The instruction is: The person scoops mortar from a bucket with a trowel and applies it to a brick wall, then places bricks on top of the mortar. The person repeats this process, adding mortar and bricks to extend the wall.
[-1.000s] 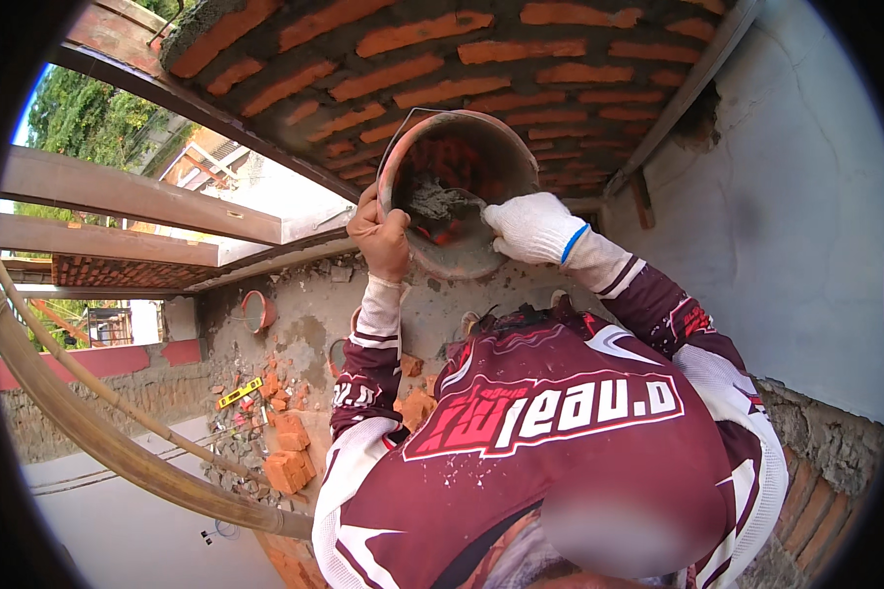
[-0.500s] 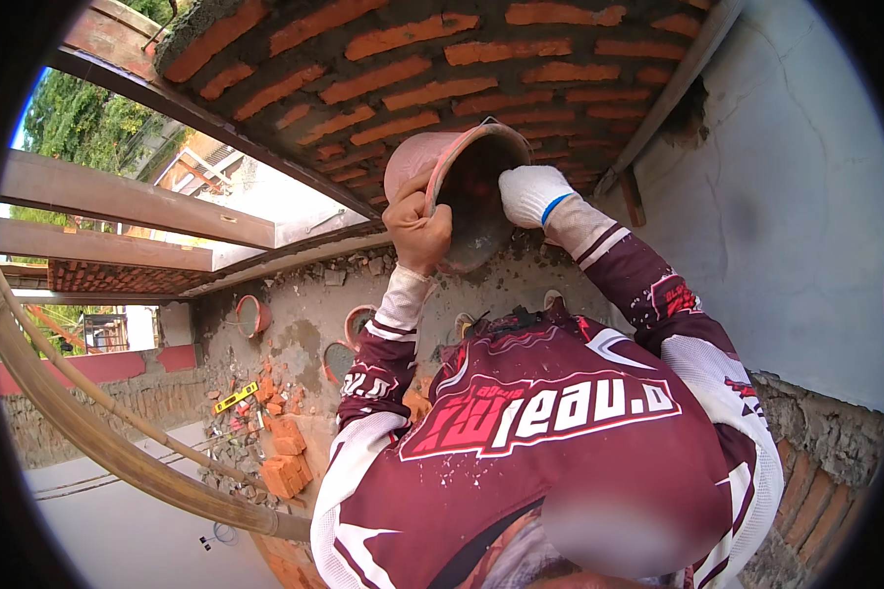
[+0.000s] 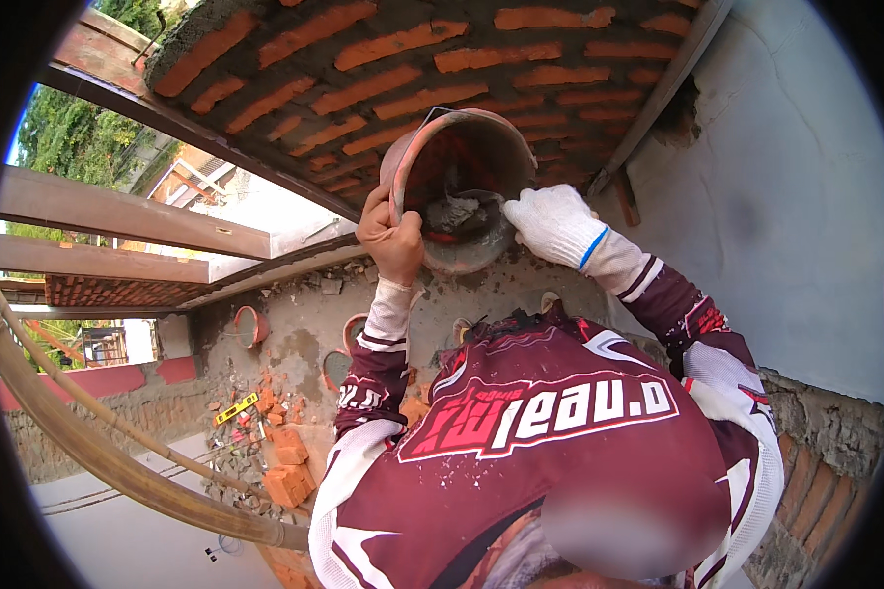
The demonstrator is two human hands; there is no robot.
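Observation:
A reddish bucket [image 3: 400,165], smeared with mortar, is tilted so that its mouth faces me. My bare left hand [image 3: 391,238] grips its left rim, fingers on the outside and thumb at the edge. On the other side, my right hand [image 3: 557,226], in a white knitted glove with a blue cuff edge, is closed at the bucket's right rim. From its fingers a thin metal trowel [image 3: 488,197] reaches into the bucket, its handle hidden by the glove. Wet grey mortar [image 3: 452,212] lies in the bucket beside the blade. The bucket's wire handle [image 3: 425,122] rests near the upper rim.
A brick wall [image 3: 442,59] with mortar joints rises just beyond the bucket. To the right is a plastered wall [image 3: 796,216]. Wooden beams [image 3: 128,211] and a bent pole [image 3: 118,486] lie left. On the floor are another bucket [image 3: 252,327], loose bricks [image 3: 288,481] and a yellow level [image 3: 236,408].
The bucket has turned its mouth more toward me, showing the mortar and trowel inside. My left hand has shifted slightly left and down with the rim; my right hand has moved a little right and down.

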